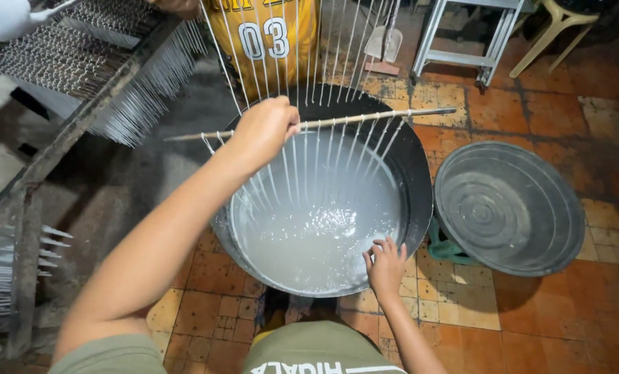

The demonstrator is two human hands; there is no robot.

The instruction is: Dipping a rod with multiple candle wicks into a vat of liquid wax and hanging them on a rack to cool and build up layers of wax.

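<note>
My left hand (264, 130) grips a thin wooden stick (365, 119) held level over a large black basin (415, 173). Several thin white candles (323, 163) hang in a row from the stick, their lower ends near or in the pale liquid wax (316, 239) in the basin. More white strands (337, 48) run up from the stick to the top of the view. My right hand (386, 266) rests with spread fingers on the basin's near rim, holding nothing.
A round grey lid or tub (509, 206) lies on the tiled floor right of the basin. Racks of hanging white candles (126, 111) stand at left. A person in a yellow jersey (264, 34) stands behind the basin. A metal frame (462, 41) is at the back.
</note>
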